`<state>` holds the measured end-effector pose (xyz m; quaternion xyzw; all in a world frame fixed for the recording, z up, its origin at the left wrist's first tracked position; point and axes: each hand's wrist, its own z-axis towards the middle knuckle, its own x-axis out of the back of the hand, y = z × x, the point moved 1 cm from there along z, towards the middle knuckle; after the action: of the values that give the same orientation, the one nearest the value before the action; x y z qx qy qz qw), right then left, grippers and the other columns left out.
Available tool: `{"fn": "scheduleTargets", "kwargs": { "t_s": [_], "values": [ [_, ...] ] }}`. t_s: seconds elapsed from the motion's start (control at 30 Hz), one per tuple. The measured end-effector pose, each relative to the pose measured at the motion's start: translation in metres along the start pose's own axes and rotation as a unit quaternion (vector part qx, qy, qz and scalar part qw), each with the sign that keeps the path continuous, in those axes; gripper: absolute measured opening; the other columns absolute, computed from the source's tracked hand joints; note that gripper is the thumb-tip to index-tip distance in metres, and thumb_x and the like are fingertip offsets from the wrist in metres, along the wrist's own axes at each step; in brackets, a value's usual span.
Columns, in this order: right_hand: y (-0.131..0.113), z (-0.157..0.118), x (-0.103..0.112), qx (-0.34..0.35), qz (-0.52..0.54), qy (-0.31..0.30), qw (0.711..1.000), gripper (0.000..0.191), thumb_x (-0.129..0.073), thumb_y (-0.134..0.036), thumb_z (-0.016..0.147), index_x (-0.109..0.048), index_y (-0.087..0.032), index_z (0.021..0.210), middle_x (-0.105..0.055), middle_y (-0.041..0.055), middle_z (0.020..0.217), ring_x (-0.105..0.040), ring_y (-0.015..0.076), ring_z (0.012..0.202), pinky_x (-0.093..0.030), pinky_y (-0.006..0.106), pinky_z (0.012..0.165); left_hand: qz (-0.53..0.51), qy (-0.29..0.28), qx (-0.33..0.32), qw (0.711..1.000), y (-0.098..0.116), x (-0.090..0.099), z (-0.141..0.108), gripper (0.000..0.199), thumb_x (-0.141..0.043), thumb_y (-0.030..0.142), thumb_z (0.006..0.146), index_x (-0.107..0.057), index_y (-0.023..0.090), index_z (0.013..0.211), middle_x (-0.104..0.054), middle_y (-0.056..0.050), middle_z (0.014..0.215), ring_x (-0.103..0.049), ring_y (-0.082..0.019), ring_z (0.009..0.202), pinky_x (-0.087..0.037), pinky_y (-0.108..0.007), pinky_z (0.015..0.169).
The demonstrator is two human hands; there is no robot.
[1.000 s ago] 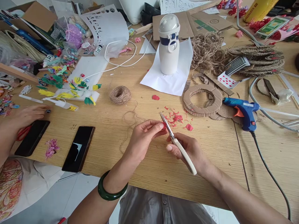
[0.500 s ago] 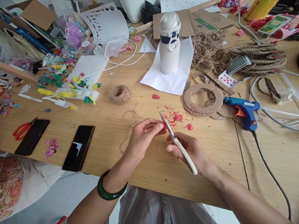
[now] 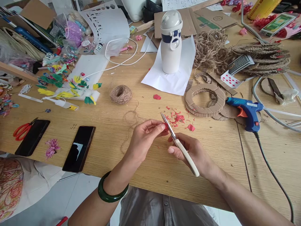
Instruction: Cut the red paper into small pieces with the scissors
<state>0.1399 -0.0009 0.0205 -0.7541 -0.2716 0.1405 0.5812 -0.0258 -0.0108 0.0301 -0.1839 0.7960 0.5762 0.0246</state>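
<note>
My left hand (image 3: 146, 135) pinches a small piece of red paper (image 3: 166, 126) between thumb and fingers. In my right hand (image 3: 189, 152) is a pair of scissors (image 3: 186, 156) with pale handles, its blades angled up and left against the red paper. The fingers hide part of the paper and one handle. Just beyond the blades lie red paper scraps (image 3: 180, 118) on the wooden table (image 3: 207, 185). A separate red petal-like piece (image 3: 157, 97) rests farther back, near a ball of twine (image 3: 121, 94).
A white bottle (image 3: 171, 47) stands on white paper behind the hands. To the right are a cardboard ring (image 3: 205, 110) and a blue glue gun (image 3: 246, 113) with its cord. Two phones (image 3: 79, 149) and red-handled scissors (image 3: 22, 131) lie at left, beside a seated person's clothing (image 3: 14, 188).
The hands, scissors and red paper hold almost the same pose. The view has shifted very slightly; nothing else visibly differs.
</note>
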Motion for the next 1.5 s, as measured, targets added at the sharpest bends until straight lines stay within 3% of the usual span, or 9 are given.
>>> {"fn": "scheduleTargets", "kwargs": {
  "t_s": [1.3, 1.5],
  "values": [
    [0.0064, 0.0015, -0.0017, 0.012, -0.005, 0.002, 1.000, 0.038, -0.073, -0.049, 0.079, -0.061, -0.014, 0.085, -0.036, -0.0063, 0.059, -0.030, 0.0090, 0.053, -0.024, 0.024, 0.046, 0.000, -0.006, 0.020, 1.000, 0.0041, 0.0064, 0.0040, 0.014, -0.078, 0.024, 0.072, -0.072, 0.012, 0.077, -0.073, -0.005, 0.080, -0.069, -0.016, 0.078, -0.057, -0.034, 0.085],
    [0.0086, 0.0018, -0.0026, 0.005, 0.003, 0.007, 1.000, 0.039, -0.073, -0.050, 0.078, -0.061, -0.014, 0.085, -0.037, -0.0060, 0.059, -0.032, 0.0088, 0.051, -0.025, 0.023, 0.045, -0.022, -0.009, 0.016, 1.000, 0.0012, 0.0043, 0.0025, 0.016, -0.073, 0.028, 0.078, -0.071, 0.013, 0.077, -0.072, -0.006, 0.084, -0.068, -0.017, 0.083, -0.057, -0.035, 0.084]
  ]
}}
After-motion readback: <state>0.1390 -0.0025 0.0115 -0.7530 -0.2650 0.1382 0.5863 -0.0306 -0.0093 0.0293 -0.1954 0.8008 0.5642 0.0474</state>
